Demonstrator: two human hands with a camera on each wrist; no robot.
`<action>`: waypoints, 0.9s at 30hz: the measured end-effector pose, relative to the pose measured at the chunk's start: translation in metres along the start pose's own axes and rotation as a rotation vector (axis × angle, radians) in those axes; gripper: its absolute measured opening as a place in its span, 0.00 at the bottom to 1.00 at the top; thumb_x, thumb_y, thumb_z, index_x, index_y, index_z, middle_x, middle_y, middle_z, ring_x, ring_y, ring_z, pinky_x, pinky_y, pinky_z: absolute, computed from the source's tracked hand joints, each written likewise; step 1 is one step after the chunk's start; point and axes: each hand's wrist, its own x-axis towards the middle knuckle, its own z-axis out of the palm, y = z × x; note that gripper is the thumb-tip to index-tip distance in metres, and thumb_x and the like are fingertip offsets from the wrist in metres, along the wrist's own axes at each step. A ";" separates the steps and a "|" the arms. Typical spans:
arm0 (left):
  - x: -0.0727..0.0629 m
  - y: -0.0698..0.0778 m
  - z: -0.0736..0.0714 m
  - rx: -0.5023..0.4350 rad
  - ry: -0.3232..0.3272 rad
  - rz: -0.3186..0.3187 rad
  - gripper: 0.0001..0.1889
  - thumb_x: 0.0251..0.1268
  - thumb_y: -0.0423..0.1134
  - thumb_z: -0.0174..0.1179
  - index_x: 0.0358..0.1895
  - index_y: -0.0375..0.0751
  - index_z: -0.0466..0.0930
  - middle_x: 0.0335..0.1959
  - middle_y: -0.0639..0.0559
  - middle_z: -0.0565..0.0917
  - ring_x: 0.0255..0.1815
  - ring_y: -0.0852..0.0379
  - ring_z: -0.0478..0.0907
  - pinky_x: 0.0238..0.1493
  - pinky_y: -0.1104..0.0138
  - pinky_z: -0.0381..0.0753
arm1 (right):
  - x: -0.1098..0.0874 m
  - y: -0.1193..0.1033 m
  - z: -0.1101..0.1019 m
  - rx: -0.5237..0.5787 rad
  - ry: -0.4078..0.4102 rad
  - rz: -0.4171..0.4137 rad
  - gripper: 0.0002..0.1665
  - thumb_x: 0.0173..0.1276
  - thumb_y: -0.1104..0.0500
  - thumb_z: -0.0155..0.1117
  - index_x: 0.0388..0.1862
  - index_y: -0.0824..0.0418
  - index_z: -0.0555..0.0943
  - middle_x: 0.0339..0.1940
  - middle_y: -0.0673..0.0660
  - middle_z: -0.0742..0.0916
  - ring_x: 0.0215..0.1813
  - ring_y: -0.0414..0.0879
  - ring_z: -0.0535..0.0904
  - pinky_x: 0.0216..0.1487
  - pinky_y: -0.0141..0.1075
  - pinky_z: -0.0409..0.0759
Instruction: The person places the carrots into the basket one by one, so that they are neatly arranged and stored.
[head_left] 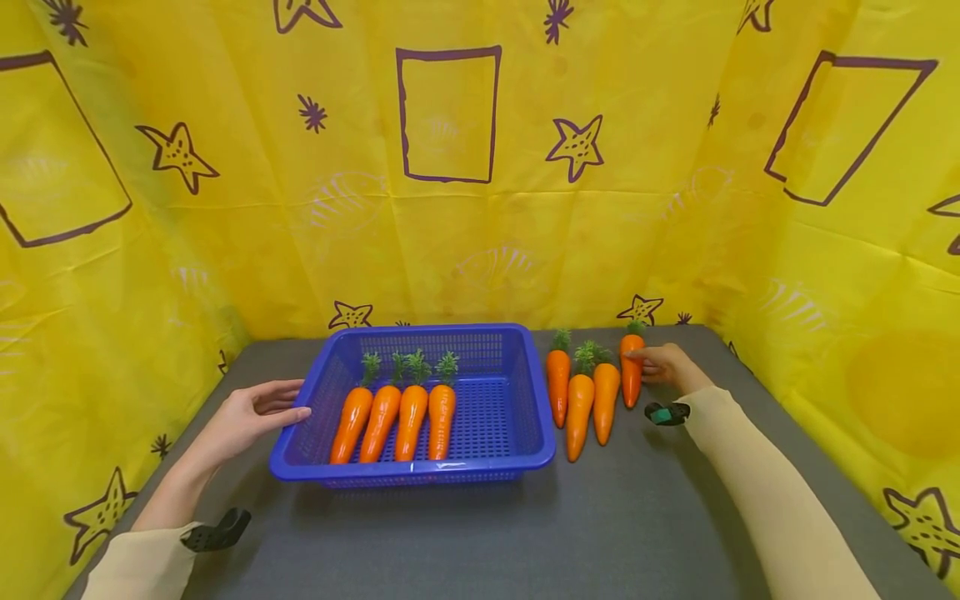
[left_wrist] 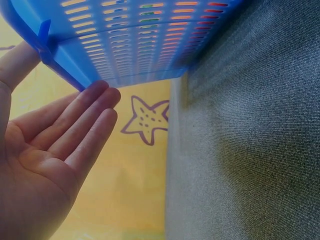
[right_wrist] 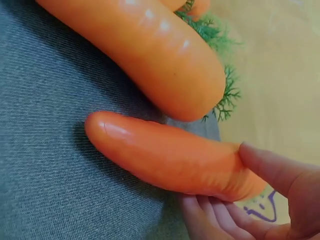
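Note:
A blue plastic basket (head_left: 480, 467) holds several orange toy carrots (head_left: 384, 423) side by side in its left part, green tops toward the back. At its left rim is my left hand (head_left: 251, 412). The thumb lies over the rim; in the left wrist view the fingers (left_wrist: 82, 130) stretch out fairly straight below the rim, tips at its edge. On the right, my right hand (head_left: 667, 367) pinches the upper part of a carrot (head_left: 632, 371) between thumb and fingers. In the right wrist view that carrot (right_wrist: 170, 157) lies along the table, its blunt tip pointing away from the hand.
Between the basket and my right hand lie three more carrots (head_left: 576, 417) on the grey table (head_left: 637, 525). Yellow printed cloth (head_left: 450, 233) walls in the back and both sides. Each wrist wears a dark strap (head_left: 217, 532).

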 end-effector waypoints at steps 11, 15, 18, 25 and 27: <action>0.002 -0.002 0.002 -0.005 0.009 0.016 0.31 0.60 0.52 0.63 0.63 0.37 0.71 0.55 0.37 0.80 0.52 0.41 0.80 0.45 0.61 0.84 | -0.002 -0.001 -0.009 0.029 -0.033 -0.013 0.52 0.60 0.50 0.69 0.67 0.82 0.54 0.60 0.71 0.75 0.47 0.49 0.81 0.56 0.44 0.80; 0.002 -0.002 0.002 -0.005 0.007 0.014 0.32 0.61 0.52 0.63 0.63 0.36 0.71 0.55 0.36 0.80 0.52 0.41 0.80 0.44 0.61 0.84 | -0.015 -0.010 -0.005 -0.002 -0.001 0.002 0.47 0.67 0.52 0.61 0.69 0.81 0.51 0.63 0.69 0.72 0.45 0.44 0.81 0.61 0.44 0.76; 0.002 -0.002 0.001 -0.004 0.005 0.007 0.32 0.61 0.52 0.63 0.63 0.37 0.71 0.55 0.36 0.80 0.53 0.40 0.79 0.45 0.60 0.84 | -0.021 -0.015 -0.004 0.027 -0.002 0.004 0.48 0.68 0.54 0.60 0.70 0.81 0.47 0.59 0.66 0.74 0.40 0.39 0.79 0.60 0.44 0.77; 0.001 -0.002 0.000 -0.008 0.003 -0.003 0.32 0.61 0.53 0.62 0.64 0.38 0.70 0.56 0.37 0.79 0.54 0.39 0.79 0.45 0.60 0.84 | -0.028 -0.016 -0.007 -0.012 -0.035 -0.024 0.45 0.69 0.53 0.59 0.69 0.80 0.52 0.60 0.66 0.73 0.44 0.41 0.79 0.58 0.42 0.78; 0.001 -0.002 0.000 -0.011 0.001 -0.007 0.32 0.61 0.53 0.62 0.64 0.38 0.70 0.57 0.37 0.79 0.54 0.40 0.78 0.46 0.59 0.84 | -0.031 -0.016 -0.007 -0.028 -0.044 -0.038 0.44 0.69 0.53 0.59 0.69 0.81 0.52 0.62 0.68 0.72 0.48 0.45 0.79 0.59 0.43 0.78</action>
